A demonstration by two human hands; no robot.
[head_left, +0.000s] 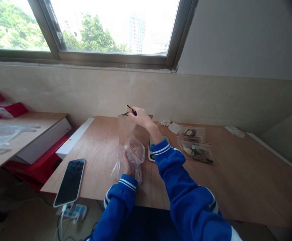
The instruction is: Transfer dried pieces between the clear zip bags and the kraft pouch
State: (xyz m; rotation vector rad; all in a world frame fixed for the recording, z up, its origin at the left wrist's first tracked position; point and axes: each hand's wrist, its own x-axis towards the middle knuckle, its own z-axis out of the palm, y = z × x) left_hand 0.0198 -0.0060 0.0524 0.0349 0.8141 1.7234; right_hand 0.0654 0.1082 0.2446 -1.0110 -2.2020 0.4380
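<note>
Tweezers [131,110] are pinching in your right hand [142,117] over the bag [126,129]; your left hand [126,165] is gripping crumpled zip bags [135,154].

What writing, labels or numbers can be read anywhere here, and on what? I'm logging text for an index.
None can be read.
Red and white boxes: any print is too blurred to read.
Phone: screen dark, no text.
Scale: mostly hidden by the right hand and its sleeve, no digits legible.
Zip bags and the clear bag in the left hand: no label visible.
</note>
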